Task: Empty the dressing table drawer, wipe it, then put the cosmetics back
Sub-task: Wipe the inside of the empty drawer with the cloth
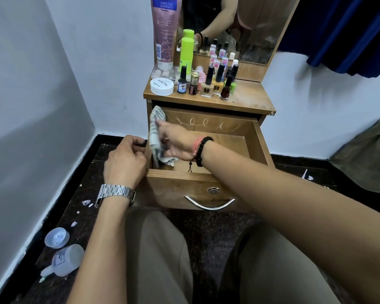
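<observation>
Head view: striped cloth point(157, 137), wooden drawer point(224, 137)

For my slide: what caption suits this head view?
Right hand wipes open wooden drawer with striped cloth; left hand steadies it.
</observation>
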{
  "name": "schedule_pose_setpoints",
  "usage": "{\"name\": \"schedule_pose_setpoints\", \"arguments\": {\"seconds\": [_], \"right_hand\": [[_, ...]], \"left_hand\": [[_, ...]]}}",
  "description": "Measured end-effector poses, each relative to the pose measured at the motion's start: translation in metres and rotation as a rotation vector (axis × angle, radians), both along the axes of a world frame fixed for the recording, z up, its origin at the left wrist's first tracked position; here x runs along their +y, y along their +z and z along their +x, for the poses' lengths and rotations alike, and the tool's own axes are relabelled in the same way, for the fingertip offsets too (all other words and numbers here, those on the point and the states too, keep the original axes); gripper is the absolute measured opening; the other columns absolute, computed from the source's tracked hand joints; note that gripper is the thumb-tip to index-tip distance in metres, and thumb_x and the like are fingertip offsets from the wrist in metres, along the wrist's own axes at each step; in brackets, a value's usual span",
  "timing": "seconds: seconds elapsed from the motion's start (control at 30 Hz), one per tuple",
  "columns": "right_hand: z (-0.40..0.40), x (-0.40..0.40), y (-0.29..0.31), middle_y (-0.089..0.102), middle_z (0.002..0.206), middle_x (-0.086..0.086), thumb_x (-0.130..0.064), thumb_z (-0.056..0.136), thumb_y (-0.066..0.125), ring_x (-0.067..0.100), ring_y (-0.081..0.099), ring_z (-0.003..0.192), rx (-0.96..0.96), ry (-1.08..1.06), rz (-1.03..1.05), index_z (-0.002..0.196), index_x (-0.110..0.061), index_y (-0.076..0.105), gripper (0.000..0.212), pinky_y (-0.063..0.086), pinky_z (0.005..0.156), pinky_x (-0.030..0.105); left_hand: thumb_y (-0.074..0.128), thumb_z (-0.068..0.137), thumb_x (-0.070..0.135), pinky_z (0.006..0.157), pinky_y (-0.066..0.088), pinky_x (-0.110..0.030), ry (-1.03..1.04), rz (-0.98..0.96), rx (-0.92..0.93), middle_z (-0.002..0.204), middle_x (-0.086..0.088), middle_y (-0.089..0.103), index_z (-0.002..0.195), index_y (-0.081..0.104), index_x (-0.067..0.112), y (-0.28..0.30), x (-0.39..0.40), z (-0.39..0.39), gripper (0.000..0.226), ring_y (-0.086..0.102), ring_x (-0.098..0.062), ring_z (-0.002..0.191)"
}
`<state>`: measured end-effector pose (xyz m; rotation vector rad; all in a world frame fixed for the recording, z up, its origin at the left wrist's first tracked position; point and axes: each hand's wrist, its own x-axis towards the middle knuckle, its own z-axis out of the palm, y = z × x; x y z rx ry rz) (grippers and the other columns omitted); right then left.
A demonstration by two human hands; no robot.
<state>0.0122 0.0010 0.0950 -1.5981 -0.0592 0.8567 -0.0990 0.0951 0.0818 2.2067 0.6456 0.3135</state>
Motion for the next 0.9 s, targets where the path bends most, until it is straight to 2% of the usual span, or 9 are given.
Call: {"name": "schedule_pose_setpoints", "arguments": {"seconds": [0.03,0.1,0.23,0.33,0.43,0.53,0.63,0.73,0.9], "right_hand": [[-0.003,0.003,-0.004,0.045,0.086,0.002,0.010,0.090,0.033,0.012,0.044,0.066,-0.057,0.090,-0.066,0.143,-0.027,0.034,0.065,0.043,0.061,0.028],[0.002,0.007,-0.007,0.045,0.090,0.000,0.016,0.087,0.038,0.011,0.044,0.065,-0.119,0.165,-0.088,0.152,-0.029,0.019,0.082,0.044,0.063,0.028],[0.003,-0.003,-0.002,0.057,0.123,0.015,0.000,0.091,0.060,0.017,0.062,0.080,-0.036,0.188,-0.081,0.141,-0.013,0.034,0.058,0.057,0.069,0.034],[-0.009,-0.009,-0.013,0.066,0.093,0.010,-0.019,0.093,0.063,0.006,0.062,0.051,-0.081,0.351,-0.214,0.110,-0.008,0.058,0.021,0.053,0.043,0.018],[-0.004,-0.013,-0.027,0.060,0.078,0.013,-0.038,0.080,0.075,0.014,0.047,0.047,-0.218,0.386,-0.351,0.099,-0.009,0.063,0.037,0.039,0.044,0.022],[-0.001,-0.026,-0.020,0.042,0.058,0.010,-0.023,0.090,0.066,0.015,0.032,0.042,-0.240,0.449,-0.350,0.072,-0.011,0.050,0.027,0.025,0.039,0.022],[0.001,-0.050,0.013,0.056,0.074,0.006,-0.016,0.094,0.058,0.014,0.049,0.053,-0.412,0.530,-0.429,0.089,-0.010,0.059,0.008,0.041,0.045,0.020],[0.018,-0.078,0.047,0.066,0.088,0.000,-0.025,0.093,0.057,0.012,0.061,0.071,-0.734,0.454,-0.623,0.099,-0.014,0.064,0.014,0.050,0.061,0.021],[0.011,-0.101,0.038,0.066,0.117,0.014,-0.024,0.100,0.049,0.026,0.065,0.094,-0.481,0.575,-0.589,0.131,-0.013,0.052,0.034,0.054,0.075,0.033]], "left_hand": [[0.044,0.076,0.020,0.090,0.047,-0.040,-0.004,0.010,-0.002,0.108,0.000,0.070,0.109,0.059,0.027,0.000,0.000,0.000,0.037,0.059,-0.032,0.107],[0.038,0.067,0.027,0.089,0.047,-0.041,-0.015,0.016,-0.011,0.108,-0.001,0.069,0.110,0.059,0.027,-0.001,0.000,0.000,0.048,0.059,-0.033,0.105],[0.052,0.085,0.024,0.089,0.048,-0.045,-0.001,0.020,-0.023,0.108,-0.004,0.069,0.110,0.059,0.025,-0.004,0.001,0.003,0.027,0.060,-0.034,0.103],[0.053,0.084,0.014,0.093,0.047,-0.045,-0.003,0.009,-0.022,0.109,-0.002,0.070,0.111,0.059,0.025,-0.005,0.003,0.004,0.030,0.061,-0.031,0.106],[0.050,0.079,0.013,0.093,0.047,-0.046,-0.017,-0.014,-0.012,0.107,0.001,0.071,0.110,0.060,0.026,-0.006,0.003,0.004,0.034,0.061,-0.029,0.106],[0.042,0.066,0.026,0.094,0.047,-0.046,-0.022,-0.067,-0.013,0.103,0.005,0.072,0.099,0.058,0.031,-0.004,0.002,0.003,0.037,0.062,-0.026,0.105],[0.038,0.062,0.028,0.095,0.047,-0.045,-0.020,-0.075,-0.011,0.101,0.006,0.072,0.094,0.056,0.033,-0.004,0.003,0.003,0.038,0.062,-0.026,0.106],[0.038,0.062,0.025,0.094,0.048,-0.045,-0.009,-0.073,-0.009,0.099,0.007,0.072,0.093,0.057,0.032,-0.003,0.002,0.003,0.038,0.062,-0.025,0.105],[0.036,0.061,0.025,0.094,0.048,-0.043,-0.016,-0.061,-0.011,0.102,0.005,0.072,0.091,0.060,0.032,-0.001,0.001,0.003,0.039,0.061,-0.027,0.104]]}}
